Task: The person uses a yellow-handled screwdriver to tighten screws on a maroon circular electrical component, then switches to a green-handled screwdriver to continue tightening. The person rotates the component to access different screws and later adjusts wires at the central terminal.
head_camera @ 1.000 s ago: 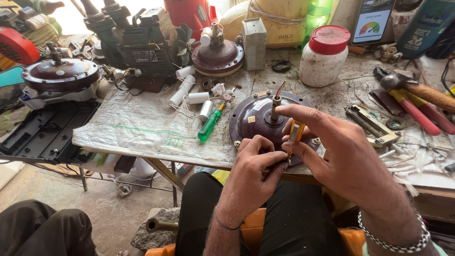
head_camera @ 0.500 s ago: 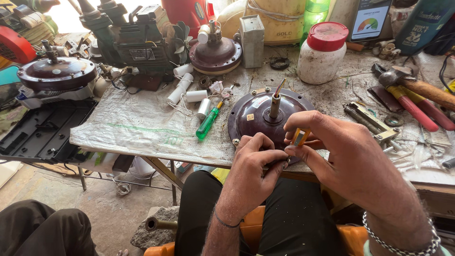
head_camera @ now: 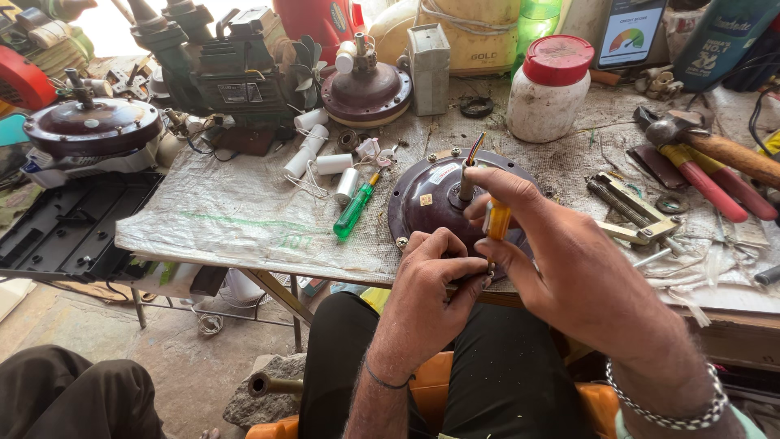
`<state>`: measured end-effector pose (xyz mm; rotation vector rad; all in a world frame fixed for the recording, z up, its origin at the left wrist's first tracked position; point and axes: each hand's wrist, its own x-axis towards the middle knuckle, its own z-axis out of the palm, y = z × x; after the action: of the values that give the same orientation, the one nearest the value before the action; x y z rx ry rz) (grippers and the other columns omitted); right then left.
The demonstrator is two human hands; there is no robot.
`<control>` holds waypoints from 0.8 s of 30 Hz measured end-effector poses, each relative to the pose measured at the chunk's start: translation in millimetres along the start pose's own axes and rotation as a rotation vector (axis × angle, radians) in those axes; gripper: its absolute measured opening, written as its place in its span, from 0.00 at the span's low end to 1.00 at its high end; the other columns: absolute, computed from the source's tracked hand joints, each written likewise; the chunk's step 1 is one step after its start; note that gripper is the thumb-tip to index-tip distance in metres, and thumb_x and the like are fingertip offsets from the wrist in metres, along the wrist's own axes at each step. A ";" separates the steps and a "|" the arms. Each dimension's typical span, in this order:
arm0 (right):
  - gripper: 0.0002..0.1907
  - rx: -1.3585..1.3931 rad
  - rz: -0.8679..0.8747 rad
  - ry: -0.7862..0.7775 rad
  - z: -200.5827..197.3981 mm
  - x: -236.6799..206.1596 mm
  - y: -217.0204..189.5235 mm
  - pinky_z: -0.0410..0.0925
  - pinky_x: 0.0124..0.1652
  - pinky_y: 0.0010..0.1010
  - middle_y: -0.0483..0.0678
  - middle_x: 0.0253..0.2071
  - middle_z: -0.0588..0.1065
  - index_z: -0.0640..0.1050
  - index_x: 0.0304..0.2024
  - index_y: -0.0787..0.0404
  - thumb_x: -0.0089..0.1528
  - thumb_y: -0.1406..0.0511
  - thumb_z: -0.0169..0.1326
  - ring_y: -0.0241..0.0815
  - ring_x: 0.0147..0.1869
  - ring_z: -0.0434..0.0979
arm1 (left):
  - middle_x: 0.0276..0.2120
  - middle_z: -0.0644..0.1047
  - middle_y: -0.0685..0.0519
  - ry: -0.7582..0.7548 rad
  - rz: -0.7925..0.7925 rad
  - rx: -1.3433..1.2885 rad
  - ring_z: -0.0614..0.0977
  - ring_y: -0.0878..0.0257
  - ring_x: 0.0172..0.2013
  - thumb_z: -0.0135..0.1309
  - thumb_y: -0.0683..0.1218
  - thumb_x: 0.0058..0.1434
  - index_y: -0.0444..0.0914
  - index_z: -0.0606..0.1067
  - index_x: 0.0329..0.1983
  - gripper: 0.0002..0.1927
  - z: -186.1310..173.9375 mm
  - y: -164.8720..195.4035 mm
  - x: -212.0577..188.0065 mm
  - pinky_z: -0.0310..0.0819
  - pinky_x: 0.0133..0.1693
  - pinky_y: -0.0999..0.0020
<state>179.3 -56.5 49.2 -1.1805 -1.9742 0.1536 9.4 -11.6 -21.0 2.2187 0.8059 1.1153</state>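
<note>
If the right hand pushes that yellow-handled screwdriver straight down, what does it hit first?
Likely the rim of the maroon fan motor housing, where the left hand pinches; the right hand drives the screwdriver there, though the tip is hidden.

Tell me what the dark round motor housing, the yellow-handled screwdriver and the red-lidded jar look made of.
Motor housing: likely painted metal, glossy maroon with rim screws. Screwdriver in the right hand: translucent yellow handle, probably plastic; its shaft is hidden. Jar: apparently white plastic, grimy, matte, with a red plastic lid.

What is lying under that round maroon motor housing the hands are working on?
The maroon motor housing rests on a dirty woven sheet covering the table. Its near edge is hidden by the left hand and right hand.
</note>
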 end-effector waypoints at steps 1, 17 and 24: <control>0.33 0.010 0.002 -0.003 -0.8 -0.8 -0.9 0.78 0.41 0.37 0.53 0.45 0.81 0.66 0.67 0.60 0.59 0.72 0.58 0.47 0.46 0.86 | 0.35 0.75 0.53 0.011 0.011 0.007 0.75 0.58 0.42 0.65 0.40 0.56 0.38 0.84 0.42 0.10 0.5 0.1 0.5 0.74 0.47 0.64; 0.28 0.009 0.135 0.055 -8.9 -2.4 0.7 0.78 0.43 0.31 0.50 0.39 0.81 0.70 0.58 0.59 0.56 0.69 0.64 0.40 0.43 0.87 | 0.36 0.74 0.51 0.089 0.025 0.051 0.74 0.55 0.43 0.66 0.44 0.55 0.39 0.83 0.41 0.10 3.3 8.0 -0.4 0.71 0.48 0.61; 0.25 0.002 0.236 0.069 -15.8 -4.3 5.4 0.81 0.41 0.31 0.50 0.40 0.81 0.68 0.52 0.64 0.56 0.69 0.64 0.39 0.44 0.86 | 0.38 0.73 0.49 0.042 0.025 0.128 0.73 0.52 0.45 0.62 0.42 0.59 0.37 0.80 0.40 0.07 3.3 14.0 0.6 0.68 0.50 0.58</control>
<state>195.0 -61.3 54.7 -1.3975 -1.7706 0.2323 16.3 -21.4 -12.9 2.3230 0.8916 1.1547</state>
